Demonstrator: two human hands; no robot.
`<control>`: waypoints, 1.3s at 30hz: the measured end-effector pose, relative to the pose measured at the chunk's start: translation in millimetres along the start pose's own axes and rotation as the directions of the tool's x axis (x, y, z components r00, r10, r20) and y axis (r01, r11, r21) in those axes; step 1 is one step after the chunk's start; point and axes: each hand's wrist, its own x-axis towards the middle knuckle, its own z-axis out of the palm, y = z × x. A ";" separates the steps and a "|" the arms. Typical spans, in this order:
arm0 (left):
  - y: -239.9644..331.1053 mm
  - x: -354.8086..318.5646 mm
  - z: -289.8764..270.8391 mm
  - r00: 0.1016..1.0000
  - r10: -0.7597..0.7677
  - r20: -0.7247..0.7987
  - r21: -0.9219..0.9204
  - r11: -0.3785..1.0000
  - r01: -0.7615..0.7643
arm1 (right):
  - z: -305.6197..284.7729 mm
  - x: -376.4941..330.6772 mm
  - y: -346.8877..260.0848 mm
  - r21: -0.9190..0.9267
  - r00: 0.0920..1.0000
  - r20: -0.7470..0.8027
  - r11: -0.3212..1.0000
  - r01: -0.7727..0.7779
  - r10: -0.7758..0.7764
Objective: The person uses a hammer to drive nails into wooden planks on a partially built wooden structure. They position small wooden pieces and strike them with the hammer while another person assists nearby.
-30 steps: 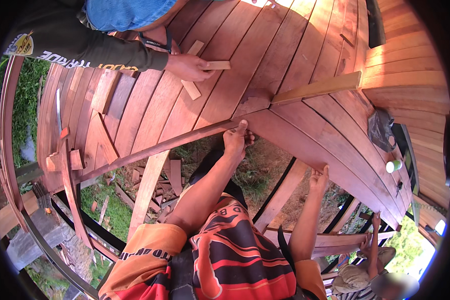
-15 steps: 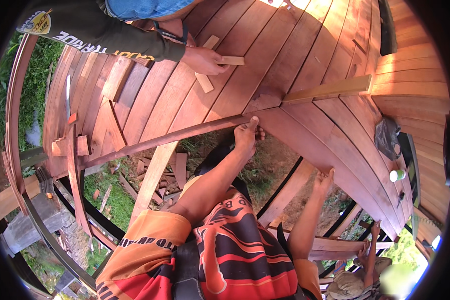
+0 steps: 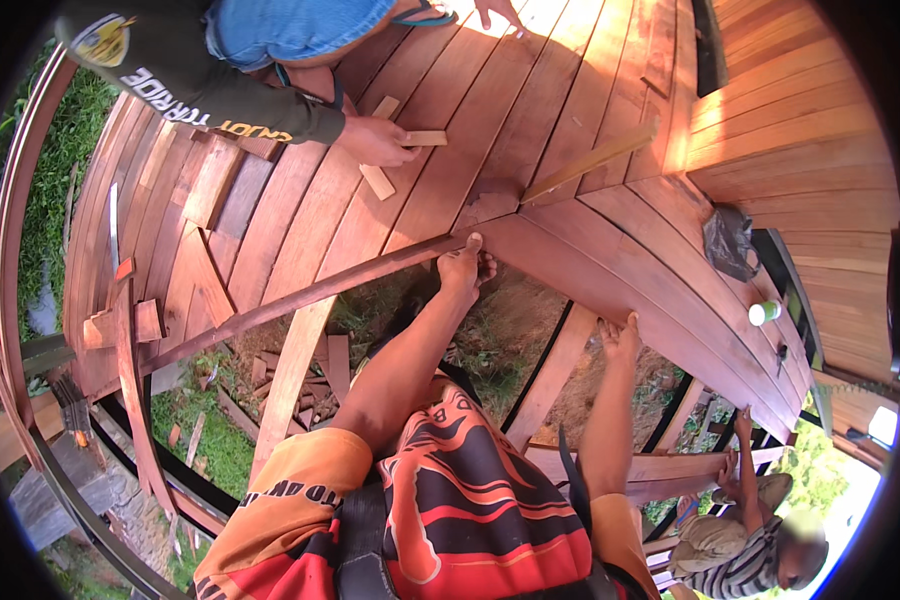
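Note:
My left hand [image 3: 462,268] grips the mitred end of a reddish-brown deck plank [image 3: 570,272], thumb on top and fingers curled at its edge. My right hand [image 3: 620,338] holds the same plank's near edge farther right, fingers partly hidden under it. The plank's end meets a dark edge board [image 3: 320,282] at the angled corner. Beyond the corner, a co-worker's hand [image 3: 375,140] holds a short wood strip [image 3: 427,138] over the deck, beside other small offcuts. At lower right another person's hand [image 3: 743,425] touches the plank's far end.
Open joists [image 3: 555,375] leave gaps over soil, grass and a wood scrap pile [image 3: 305,385]. A long batten [image 3: 595,160] lies past the corner. A black plastic bag [image 3: 730,243] and a green-white container [image 3: 765,313] sit on the right deck, near the plank wall [image 3: 800,190].
The view has shifted, so the deck appears farther left. Both my hands stay on the plank. More of the person at lower right shows now.

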 end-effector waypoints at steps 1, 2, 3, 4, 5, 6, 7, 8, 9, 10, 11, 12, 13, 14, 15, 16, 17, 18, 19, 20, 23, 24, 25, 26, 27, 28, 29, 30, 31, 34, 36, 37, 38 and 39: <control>-1.6 4.8 1.2 0.999 -0.022 0.024 0.012 1.000 0.021 | 1.2 -5.7 -7.6 -0.049 0.998 -0.006 0.997 -0.059 0.058; -1.1 11.2 -0.9 0.999 -0.034 0.031 0.019 0.999 0.033 | 11.9 -26.2 -11.7 -0.209 0.998 -0.061 0.978 0.022 -0.036; 3.4 18.7 -3.8 0.999 -0.028 -0.031 0.011 1.000 0.028 | 37.9 -71.2 -14.1 -0.376 0.987 -0.090 0.922 0.088 -0.131; 4.0 24.8 1.3 0.996 -0.041 -0.073 0.012 0.999 0.042 | 49.4 -106.3 -15.3 -0.523 0.961 -0.123 0.839 0.149 -0.247; 2.0 25.5 10.6 0.991 -0.065 -0.113 0.026 0.997 0.068 | 33.2 -110.0 -4.0 -0.676 0.882 0.006 0.648 0.351 -0.471; -1.1 25.8 20.7 0.981 -0.108 -0.159 0.044 0.992 0.117 | 6.8 -109.9 13.5 -0.775 0.752 0.166 0.387 0.500 -0.638; -10.6 26.5 30.9 0.965 -0.161 -0.206 0.073 0.981 0.179 | -19.7 -114.7 29.0 -0.820 0.593 0.330 0.089 0.566 -0.734; -10.4 29.6 32.8 0.943 -0.189 -0.272 0.077 0.973 0.217 | -15.3 -141.8 43.0 -0.825 0.595 0.399 0.009 0.565 -0.698; -9.5 37.8 32.9 0.931 -0.143 -0.336 0.096 0.978 0.185 | 0.8 -176.6 56.9 -0.815 0.591 0.480 -0.079 0.574 -0.649; -15.1 48.7 34.3 0.915 -0.104 -0.390 0.118 0.980 0.162 | 0.1 -189.6 71.2 -0.791 0.559 0.528 -0.129 0.598 -0.640; -18.5 59.7 34.8 0.894 -0.065 -0.444 0.141 0.980 0.141 | 0.3 -197.8 84.0 -0.765 0.528 0.573 -0.177 0.619 -0.627; -18.1 70.4 31.9 0.916 -0.082 -0.393 0.093 0.987 0.129 | 9.1 -210.1 94.2 -0.750 0.547 0.593 -0.156 0.643 -0.591; -20.9 78.2 26.5 0.933 -0.104 -0.346 0.042 0.991 0.126 | 16.1 -228.7 99.8 -0.738 0.570 0.613 -0.139 0.661 -0.547; -24.7 75.9 22.3 0.946 -0.128 -0.297 0.005 0.991 0.136 | 15.5 -243.1 104.7 -0.738 0.602 0.618 -0.110 0.666 -0.506; -29.6 73.3 25.3 0.933 -0.122 -0.338 -0.005 0.992 0.128 | 14.9 -248.7 106.7 -0.736 0.615 0.636 -0.129 0.664 -0.466; -31.8 57.9 35.3 0.918 -0.121 -0.378 0.002 0.991 0.131 | 9.8 -254.2 110.7 -0.751 0.642 0.623 -0.113 0.650 -0.447; -30.2 47.4 41.8 0.902 -0.114 -0.416 0.003 0.992 0.126 | 7.2 -258.5 112.9 -0.759 0.662 0.617 -0.100 0.643 -0.425; -29.8 42.8 41.8 0.910 -0.097 -0.403 -0.031 0.995 0.092 | 6.6 -260.2 113.1 -0.760 0.675 0.620 -0.094 0.643 -0.401; -30.1 39.0 41.9 0.918 -0.077 -0.390 -0.068 0.996 0.054 | 7.0 -259.7 114.0 -0.751 0.669 0.636 -0.110 0.651 -0.385; -30.2 35.1 43.5 0.924 -0.055 -0.378 -0.101 0.995 0.018 | 5.9 -259.3 115.0 -0.743 0.665 0.649 -0.123 0.657 -0.370; -28.8 34.0 42.4 0.919 -0.067 -0.388 -0.096 0.995 0.032 | 19.5 -241.2 108.7 -0.692 0.632 0.709 -0.136 0.709 -0.314; -30.1 37.3 38.0 0.907 -0.032 -0.420 -0.058 0.998 0.008 | 28.7 -230.9 106.3 -0.668 0.615 0.733 -0.133 0.733 -0.290; -33.3 41.6 35.8 0.893 0.003 -0.451 -0.026 1.000 -0.017 | 37.4 -216.3 100.5 -0.627 0.560 0.772 -0.216 0.749 -0.299; -33.2 46.1 40.8 0.883 0.040 -0.468 0.008 0.999 -0.041 | 50.0 -197.7 91.0 -0.583 0.499 0.807 -0.298 0.756 -0.315; -33.7 49.5 42.4 0.902 0.028 -0.431 -0.012 0.999 -0.037 | 61.6 -180.6 80.2 -0.537 0.435 0.840 -0.379 0.754 -0.325; -36.2 51.9 36.3 0.918 0.020 -0.397 -0.021 0.999 -0.031 | 70.8 -165.3 70.2 -0.602 0.521 0.798 -0.407 0.687 -0.302; -37.9 52.3 31.4 0.934 0.007 -0.356 -0.029 0.999 -0.019 | 78.1 -151.9 58.0 -0.661 0.604 0.744 -0.439 0.608 -0.285; -39.4 53.7 27.8 0.939 -0.005 -0.344 -0.043 0.999 -0.011 | 79.7 -140.9 49.8 -0.712 0.682 0.679 -0.471 0.521 -0.271; -37.8 49.2 28.8 0.944 -0.025 -0.329 -0.064 0.998 0.004 | 75.6 -131.8 43.1 -0.697 0.681 0.685 -0.506 0.508 -0.260; -27.5 33.5 27.0 0.966 -0.013 -0.258 -0.150 0.988 -0.027 | 67.9 -105.3 35.4 -0.636 0.650 0.725 -0.584 0.505 -0.228; -21.1 24.2 33.3 0.967 0.030 -0.254 -0.181 0.980 -0.078 | 60.2 -91.9 36.2 -0.606 0.611 0.758 -0.596 0.527 -0.229; -17.9 20.1 38.4 0.959 0.058 -0.278 -0.184 0.977 -0.112 | 61.9 -92.3 34.8 -0.607 0.618 0.754 -0.596 0.526 -0.223; -16.4 18.2 40.8 0.950 0.086 -0.301 -0.185 0.972 -0.146 | 63.2 -94.1 33.6 -0.609 0.624 0.750 -0.596 0.524 -0.217; -21.1 22.6 34.6 0.957 0.066 -0.282 -0.177 0.977 -0.120 | 64.3 -95.9 32.8 -0.610 0.630 0.747 -0.595 0.523 -0.212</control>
